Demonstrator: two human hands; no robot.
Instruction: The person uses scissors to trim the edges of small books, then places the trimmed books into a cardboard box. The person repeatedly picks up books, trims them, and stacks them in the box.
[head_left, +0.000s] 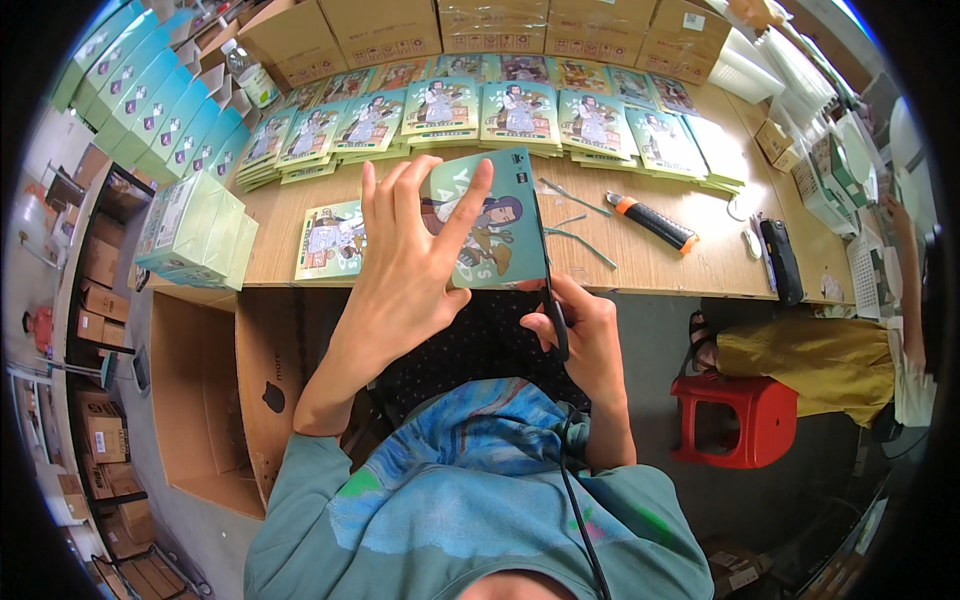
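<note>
The left hand (415, 240) has its grip closed on a teal illustrated card (508, 245), fingers spread across the printed face, held up over the front edge of the tabletop (722, 272). The right hand (588, 325) grips black-handled scissors (559, 338), their dark blade running along the card's right edge. A slight twist of the card could send the cut slanting into the artwork, since nothing seems to back it in mid-air. If the left fingers slide right, the blade could nick them; how firmly they pinch is hard to tell.

Just beyond lie teal offcut strips (582, 247) and an orange-and-black utility knife (652, 222), which could clutter any setting-down on that side; whether its blade is out is unclear. Stacked illustrated booklets (520, 115) crowd the far side, and another booklet (328, 240) lies partly behind the left hand. A black cord (576, 500) hangs near the right forearm and might snag.
</note>
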